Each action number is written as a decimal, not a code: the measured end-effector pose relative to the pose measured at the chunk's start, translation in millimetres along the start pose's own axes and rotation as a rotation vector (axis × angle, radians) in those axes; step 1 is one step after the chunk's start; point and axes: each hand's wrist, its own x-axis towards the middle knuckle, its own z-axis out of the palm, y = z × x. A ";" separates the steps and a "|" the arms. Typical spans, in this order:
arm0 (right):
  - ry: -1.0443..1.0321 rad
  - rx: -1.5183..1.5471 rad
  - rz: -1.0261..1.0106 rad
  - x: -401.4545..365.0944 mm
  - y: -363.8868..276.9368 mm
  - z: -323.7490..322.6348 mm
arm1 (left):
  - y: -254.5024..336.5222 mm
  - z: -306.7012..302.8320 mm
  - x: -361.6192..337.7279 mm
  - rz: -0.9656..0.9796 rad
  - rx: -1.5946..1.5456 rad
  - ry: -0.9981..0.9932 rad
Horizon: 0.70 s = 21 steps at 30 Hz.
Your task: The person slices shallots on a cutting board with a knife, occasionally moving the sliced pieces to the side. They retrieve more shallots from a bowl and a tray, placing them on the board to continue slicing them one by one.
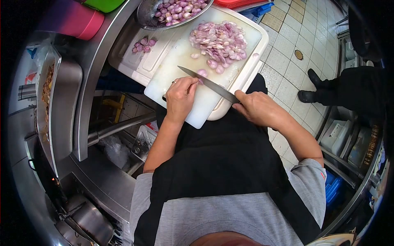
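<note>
My right hand [259, 107] is wrapped round the handle of a kitchen knife [211, 85], whose blade points to the upper left across a white cutting board [176, 84]. Beside the blade, my left hand [180, 96] has its fingers pinched together on a small piece of shallot [200, 81], partly hidden by the fingertips. Just beyond the blade lies another shallot piece [202, 72]. A heap of sliced shallots [219, 41] covers the far right of the board. To the left, a few whole shallots [144, 44] rest on the pale lid [127, 61] under the board.
A metal colander [147, 16] full of peeled shallots stands at the far end. On the left runs a steel counter [88, 78] with a pink container [88, 22] and a metal tray. Another person's shoes [307, 96] are on the tiled floor at right.
</note>
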 end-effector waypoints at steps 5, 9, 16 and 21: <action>0.013 0.129 -0.020 12.0 18.8 10.2 | 6.2 -1.5 2.5 0.022 0.034 -0.085; 0.079 0.083 0.037 15.6 25.9 6.3 | 9.3 -0.4 2.7 0.086 0.131 -0.150; -0.167 0.688 0.232 -3.6 25.5 9.1 | 6.8 -12.5 -8.3 0.069 0.071 -0.141; -0.197 1.020 0.239 -7.3 36.3 43.3 | 4.5 -11.7 -11.1 0.111 0.062 -0.111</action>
